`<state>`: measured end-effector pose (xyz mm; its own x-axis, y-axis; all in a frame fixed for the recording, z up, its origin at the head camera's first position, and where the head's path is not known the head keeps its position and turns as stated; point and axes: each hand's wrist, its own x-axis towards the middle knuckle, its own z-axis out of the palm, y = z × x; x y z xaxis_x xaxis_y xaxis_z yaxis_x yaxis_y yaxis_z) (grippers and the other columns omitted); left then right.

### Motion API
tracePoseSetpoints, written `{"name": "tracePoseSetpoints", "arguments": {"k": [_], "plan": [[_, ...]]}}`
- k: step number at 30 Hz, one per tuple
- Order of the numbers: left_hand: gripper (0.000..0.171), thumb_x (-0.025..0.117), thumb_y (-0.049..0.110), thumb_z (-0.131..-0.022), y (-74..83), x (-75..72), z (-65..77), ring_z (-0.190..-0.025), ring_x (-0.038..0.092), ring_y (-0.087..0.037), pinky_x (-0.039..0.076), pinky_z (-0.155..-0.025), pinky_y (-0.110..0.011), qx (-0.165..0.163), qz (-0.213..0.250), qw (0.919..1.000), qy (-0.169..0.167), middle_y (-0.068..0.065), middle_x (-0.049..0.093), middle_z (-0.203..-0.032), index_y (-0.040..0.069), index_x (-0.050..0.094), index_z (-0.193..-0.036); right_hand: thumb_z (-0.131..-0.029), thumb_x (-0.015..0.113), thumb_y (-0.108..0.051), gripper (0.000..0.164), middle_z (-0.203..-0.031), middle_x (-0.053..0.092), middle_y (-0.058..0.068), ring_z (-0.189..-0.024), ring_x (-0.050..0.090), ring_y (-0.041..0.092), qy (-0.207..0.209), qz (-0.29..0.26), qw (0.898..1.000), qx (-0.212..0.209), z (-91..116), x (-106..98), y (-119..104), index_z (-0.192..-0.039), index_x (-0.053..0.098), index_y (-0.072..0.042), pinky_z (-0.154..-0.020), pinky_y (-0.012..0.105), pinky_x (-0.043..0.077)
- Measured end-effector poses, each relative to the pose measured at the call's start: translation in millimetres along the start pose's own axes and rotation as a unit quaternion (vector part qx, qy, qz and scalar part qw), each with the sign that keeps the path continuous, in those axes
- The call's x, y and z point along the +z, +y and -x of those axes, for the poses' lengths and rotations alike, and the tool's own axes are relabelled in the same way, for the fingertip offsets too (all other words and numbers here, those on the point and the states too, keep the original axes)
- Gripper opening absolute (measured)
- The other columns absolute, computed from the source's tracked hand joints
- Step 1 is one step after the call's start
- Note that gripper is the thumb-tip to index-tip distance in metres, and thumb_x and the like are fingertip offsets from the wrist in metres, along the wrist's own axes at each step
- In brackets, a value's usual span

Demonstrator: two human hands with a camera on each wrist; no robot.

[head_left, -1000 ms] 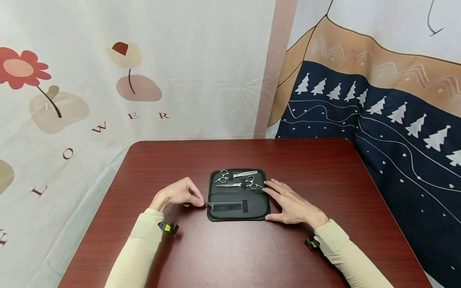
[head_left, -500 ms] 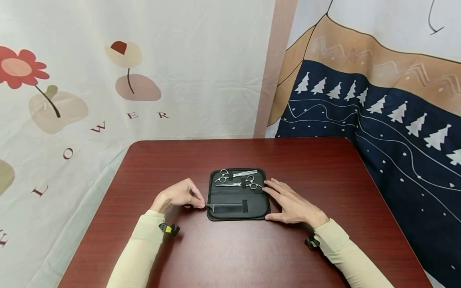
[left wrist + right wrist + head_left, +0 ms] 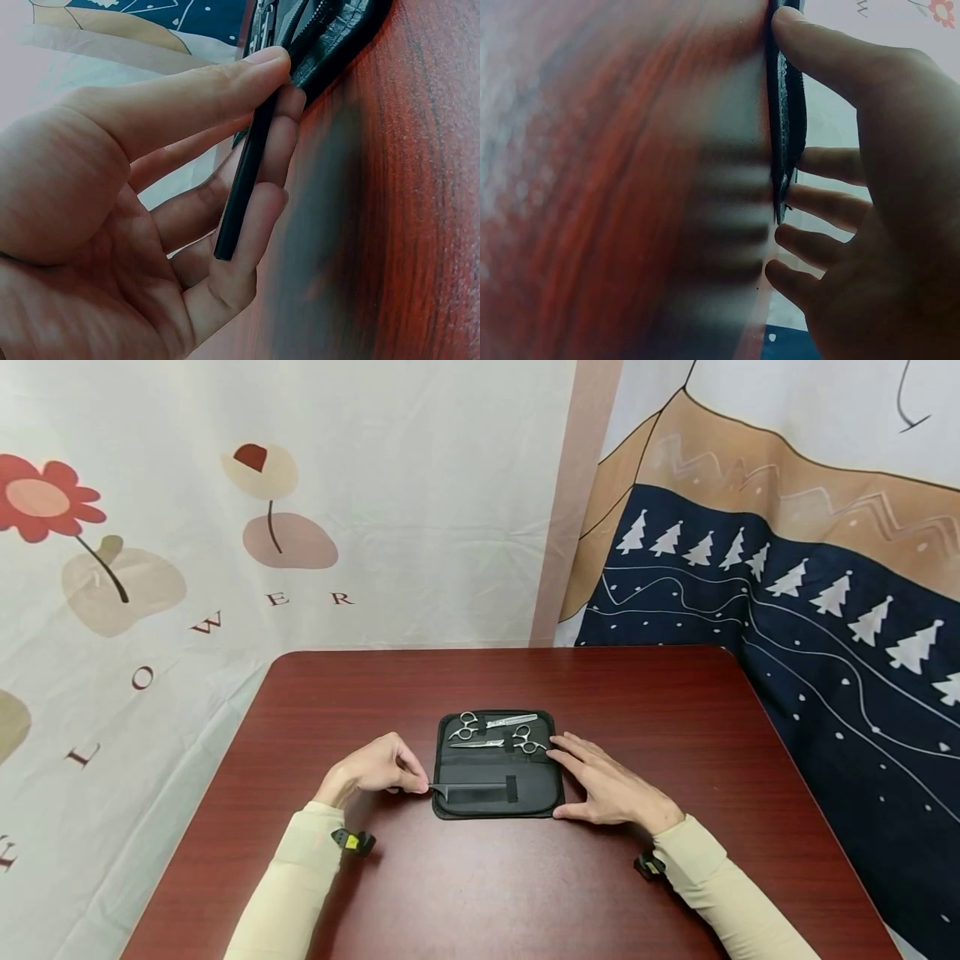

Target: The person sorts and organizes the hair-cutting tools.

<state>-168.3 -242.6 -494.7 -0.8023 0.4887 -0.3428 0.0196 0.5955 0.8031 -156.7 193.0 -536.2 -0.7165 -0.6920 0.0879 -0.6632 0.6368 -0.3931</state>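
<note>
A black zip case (image 3: 472, 767) lies unfolded on the table. My left hand (image 3: 382, 766) pinches the thin handle of a black comb (image 3: 476, 787) between thumb and fingers at the case's left edge. In the left wrist view the handle (image 3: 246, 176) crosses the fingers, its end sticking out below the thumb. The comb's toothed part lies on the case, reaching a black strap (image 3: 512, 788). My right hand (image 3: 611, 781) rests along the case's right edge, fingers spread, thumb at the near corner. Two silver scissors, the upper pair (image 3: 510, 722) and the lower pair (image 3: 480, 744), sit in straps.
The case stands on a reddish-brown wooden table (image 3: 360, 685) with rounded far corners. Behind it hang a pale flower-print curtain (image 3: 435, 510) and a dark blue tree-print curtain (image 3: 675, 585). A small black camera (image 3: 352, 841) is worn on the left wrist.
My left hand has shifted slightly right with the comb, bringing its fingertips nearer the case. The right hand stays at the case's edge.
</note>
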Motion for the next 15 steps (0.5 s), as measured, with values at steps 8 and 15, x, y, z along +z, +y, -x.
{"name": "tracePoseSetpoints", "arguments": {"k": [8,15], "plan": [[0.005,0.089,0.008,-0.093,-4.0,0.5,2.3,-0.068,0.062,-0.009,0.050,-0.060,-0.019,-0.001,0.001,1.0000,0.005,-0.003,0.083,-0.084,0.006,0.091,-0.097,-0.090,0.096,-0.045,0.094,-0.176,0.047,0.022,-0.166,0.043,0.048,0.001,0.000,1.000,0.000,-0.4,0.0,-1.0,-0.162,0.056,-0.001,-0.133,0.065,0.042],[0.005,0.089,0.008,-0.094,-4.6,3.3,3.1,-0.063,0.059,-0.006,0.048,-0.058,-0.019,0.015,0.000,0.9999,-0.002,-0.004,0.083,-0.082,0.005,0.091,-0.096,-0.090,0.095,-0.045,0.093,-0.176,0.047,0.021,-0.166,0.043,0.048,-0.001,-0.003,1.000,0.004,-0.3,-0.4,-1.9,-0.162,0.056,-0.001,-0.133,0.065,0.042]]}}
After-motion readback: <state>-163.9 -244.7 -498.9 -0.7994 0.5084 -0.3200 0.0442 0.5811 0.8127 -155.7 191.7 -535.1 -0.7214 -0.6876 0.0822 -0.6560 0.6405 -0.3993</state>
